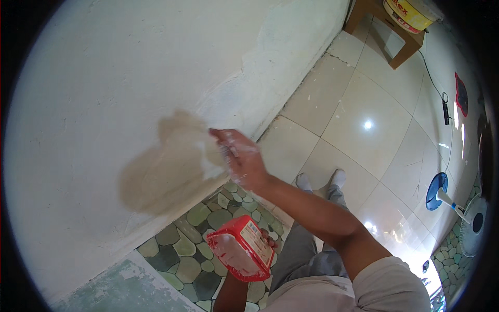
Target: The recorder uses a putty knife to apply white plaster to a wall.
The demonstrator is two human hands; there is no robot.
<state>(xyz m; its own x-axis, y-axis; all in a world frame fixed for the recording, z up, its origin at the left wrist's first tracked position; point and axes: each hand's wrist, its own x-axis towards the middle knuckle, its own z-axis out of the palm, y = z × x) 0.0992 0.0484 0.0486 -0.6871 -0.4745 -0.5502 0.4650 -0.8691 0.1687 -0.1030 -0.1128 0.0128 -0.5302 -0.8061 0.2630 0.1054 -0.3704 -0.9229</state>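
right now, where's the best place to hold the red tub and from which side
Probably by the outer wall of the red tub, with the grip coming from underneath, as the left hand does. The tub is tilted and its open mouth is smeared with white paste, so the outside likely gives a cleaner hold.

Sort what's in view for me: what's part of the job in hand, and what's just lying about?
Part of the job:
red tub of pale paste, in the left hand
wall, with the white-smeared right hand near it

Just lying about:
standing fan
yellow bucket on brown stand
black power strip
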